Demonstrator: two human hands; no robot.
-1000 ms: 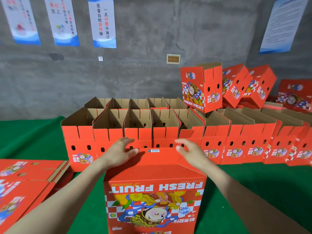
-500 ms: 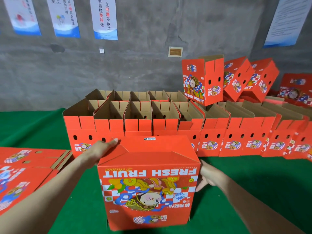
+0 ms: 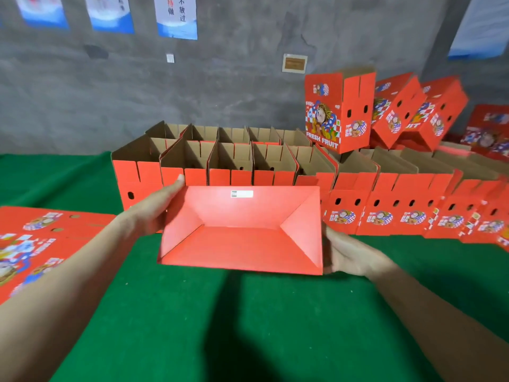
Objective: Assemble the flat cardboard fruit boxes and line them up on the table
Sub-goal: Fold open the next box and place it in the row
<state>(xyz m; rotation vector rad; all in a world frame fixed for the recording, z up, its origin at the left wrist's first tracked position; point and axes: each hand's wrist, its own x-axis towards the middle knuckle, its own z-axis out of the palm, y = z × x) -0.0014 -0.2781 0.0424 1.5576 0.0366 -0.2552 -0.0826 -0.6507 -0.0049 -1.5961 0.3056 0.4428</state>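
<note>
Looking down from the head view, we hold the red fruit box (image 3: 242,232) over the green table (image 3: 248,326), seemingly lifted clear, its folded bottom turned to us. Our left hand (image 3: 154,213) presses flat at its 9 o'clock, fingers straight. Our right hand (image 3: 349,252) braces its 3 o'clock, fingers hidden, so we cannot tell its grip. Assembled boxes (image 3: 275,166) line up at 12 o'clock, and flat boxes (image 3: 41,238) lie at 9.

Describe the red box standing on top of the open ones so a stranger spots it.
Start at the brown plaque on the grey wall. Below-right, a red cardboard box stands atop the open-topped box rows. Unlike its tilted neighbours, it is upright, FRESH FRUIT facing you.
</note>
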